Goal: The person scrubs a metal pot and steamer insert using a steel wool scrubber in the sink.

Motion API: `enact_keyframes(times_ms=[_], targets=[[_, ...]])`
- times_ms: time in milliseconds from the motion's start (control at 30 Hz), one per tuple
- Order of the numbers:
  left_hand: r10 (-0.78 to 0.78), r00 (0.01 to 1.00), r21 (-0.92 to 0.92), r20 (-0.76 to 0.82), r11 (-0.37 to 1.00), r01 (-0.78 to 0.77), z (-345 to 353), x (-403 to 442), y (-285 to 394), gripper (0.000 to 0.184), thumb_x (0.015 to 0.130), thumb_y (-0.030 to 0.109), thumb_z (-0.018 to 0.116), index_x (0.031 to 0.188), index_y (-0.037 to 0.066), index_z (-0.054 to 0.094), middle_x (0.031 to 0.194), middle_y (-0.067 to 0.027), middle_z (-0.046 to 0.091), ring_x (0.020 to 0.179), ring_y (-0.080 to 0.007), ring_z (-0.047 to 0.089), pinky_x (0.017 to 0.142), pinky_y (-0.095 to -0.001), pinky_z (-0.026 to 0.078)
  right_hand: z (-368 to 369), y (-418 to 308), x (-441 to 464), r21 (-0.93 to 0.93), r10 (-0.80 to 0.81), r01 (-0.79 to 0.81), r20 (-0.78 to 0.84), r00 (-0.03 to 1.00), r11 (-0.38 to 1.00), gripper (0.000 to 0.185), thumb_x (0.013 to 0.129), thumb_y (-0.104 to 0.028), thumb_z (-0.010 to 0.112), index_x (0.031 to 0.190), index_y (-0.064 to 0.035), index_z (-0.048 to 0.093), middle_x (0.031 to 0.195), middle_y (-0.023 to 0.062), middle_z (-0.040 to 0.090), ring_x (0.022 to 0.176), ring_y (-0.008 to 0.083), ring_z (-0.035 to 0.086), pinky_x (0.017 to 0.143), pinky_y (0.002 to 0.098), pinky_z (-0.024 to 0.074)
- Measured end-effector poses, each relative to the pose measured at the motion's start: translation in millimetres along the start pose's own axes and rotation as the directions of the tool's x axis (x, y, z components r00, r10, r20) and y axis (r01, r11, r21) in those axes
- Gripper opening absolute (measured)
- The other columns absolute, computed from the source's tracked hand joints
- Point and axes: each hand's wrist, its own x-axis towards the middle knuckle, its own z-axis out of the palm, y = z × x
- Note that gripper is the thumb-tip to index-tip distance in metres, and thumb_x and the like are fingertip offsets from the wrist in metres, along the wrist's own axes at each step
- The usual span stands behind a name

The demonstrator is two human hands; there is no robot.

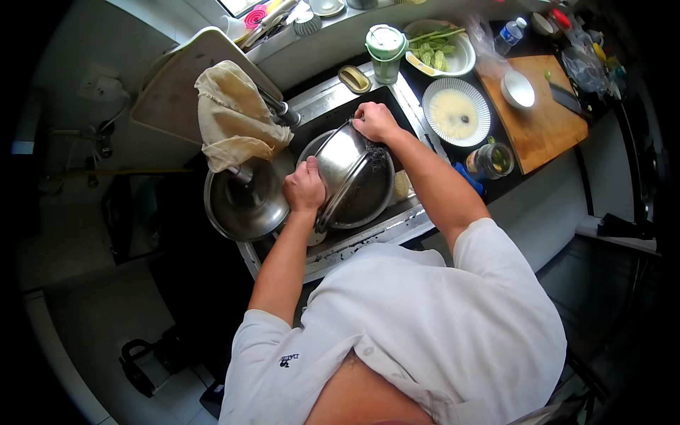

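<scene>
A shiny steel pot (341,157) is tilted on its side over the sink. My left hand (304,187) is closed on its left side, thumb up. At the pot's upper end my right hand (375,122) has its fingers curled over the edge. Just below that hand a dark, tangled clump (377,157) lies against the metal; I cannot make out what it is. Under and beside the tilted pot a round metal vessel (372,205) shows in the sink (404,95). To the left stands a wide steel basin (265,216).
A beige cloth (237,113) hangs over the faucet. Right of the sink are a ribbed plate of pale liquid (453,117), a glass jar (494,161), and a cutting board (531,134) with a white bowl (518,90) and a knife (567,99). A green-lidded container (386,57) stands behind.
</scene>
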Motion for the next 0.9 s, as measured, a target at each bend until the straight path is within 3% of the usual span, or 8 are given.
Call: enact_keyframes(times_ms=[100,167,233,300,500,633,767,900], targets=[[0.0,1.0,-0.009,-0.009,1.0,0.0,2,-1,-2,0.051,0.1,0.045,0.039,0.08,0.005,0.066,0.073,-0.0261,0.061,0.073,-0.0476,0.06,0.063,-0.0527,0.045,-6,-37,-27,-0.091,-0.202,0.199,-0.018,0.979,0.976,0.015,0.076,-0.018,0.062,0.081,-0.0049,0.068,0.086,0.0189,0.069,0.084,0.0376,0.066,0.079,0.0456,0.0535],[0.021,1.0,-0.017,-0.01,1.0,-0.021,1,-2,1,0.051,0.1,0.044,0.039,0.08,0.005,0.066,0.072,-0.0259,0.061,0.073,-0.0474,0.06,0.063,-0.0525,0.045,3,-62,-47,-0.018,-0.471,0.472,0.026,0.881,0.881,0.012,0.074,-0.016,0.062,0.076,-0.0044,0.065,0.079,0.017,0.067,0.078,0.0381,0.065,0.074,0.0467,0.0535],[0.051,0.998,-0.038,-0.037,0.998,-0.052,1,-3,2,0.049,0.1,0.043,0.04,0.08,0.006,0.065,0.071,-0.0258,0.061,0.071,-0.0476,0.06,0.062,-0.0535,0.045,6,-82,-60,0.077,-0.528,0.524,0.035,0.849,0.848,0.011,0.072,-0.016,0.062,0.071,-0.0054,0.064,0.071,0.0176,0.064,0.073,0.0394,0.064,0.07,0.0467,0.0537],[0.058,0.997,-0.052,-0.056,0.997,-0.061,0,-3,-1,0.048,0.1,0.041,0.04,0.078,0.006,0.065,0.071,-0.0259,0.062,0.07,-0.0482,0.06,0.063,-0.056,0.045,7,-70,-36,0.183,-0.469,0.452,0.057,0.881,0.873,0.014,0.071,-0.019,0.063,0.071,-0.0055,0.064,0.072,0.0187,0.064,0.071,0.0416,0.063,0.068,0.0473,0.054],[-0.009,0.999,-0.02,-0.041,1.0,0.008,3,-9,-1,0.05,0.099,0.044,0.039,0.078,0.006,0.064,0.072,-0.0262,0.062,0.071,-0.0489,0.06,0.064,-0.0566,0.045,-2,26,20,-0.076,-0.022,0.031,0.11,0.994,0.997,0.021,0.076,-0.019,0.061,0.088,-0.0057,0.072,0.088,0.0213,0.068,0.087,0.0376,0.066,0.081,0.045,0.053],[-0.021,0.999,0.007,-0.04,1.0,0.021,0,-14,9,0.052,0.099,0.045,0.038,0.079,0.006,0.066,0.075,-0.0267,0.062,0.073,-0.0494,0.06,0.066,-0.0568,0.046,-2,-10,-23,-0.005,-0.316,0.317,-0.096,0.944,0.948,0.014,0.079,-0.017,0.061,0.073,-0.0037,0.064,0.076,0.0197,0.065,0.078,0.0394,0.064,0.073,0.0468,0.0525],[-0.014,1.0,0.016,-0.015,1.0,0.014,4,-7,10,0.053,0.099,0.046,0.037,0.08,0.006,0.066,0.076,-0.0269,0.063,0.074,-0.0495,0.061,0.067,-0.0577,0.046,3,-67,-78,0.056,-0.606,0.604,0.011,0.796,0.795,0.005,0.076,-0.011,0.067,0.075,-0.0087,0.062,0.081,0.0113,0.061,0.076,0.0346,0.061,0.068,0.0404,0.0513],[-0.036,0.999,-0.011,0.026,0.999,0.036,1,-10,4,0.054,0.099,0.047,0.037,0.081,0.006,0.066,0.077,-0.0273,0.063,0.075,-0.0499,0.06,0.068,-0.0572,0.046,4,-29,-41,0.16,-0.264,0.301,-0.217,0.94,0.94,0.013,0.08,-0.017,0.061,0.075,-0.0072,0.067,0.082,0.0164,0.065,0.08,0.0361,0.064,0.072,0.044,0.053]])
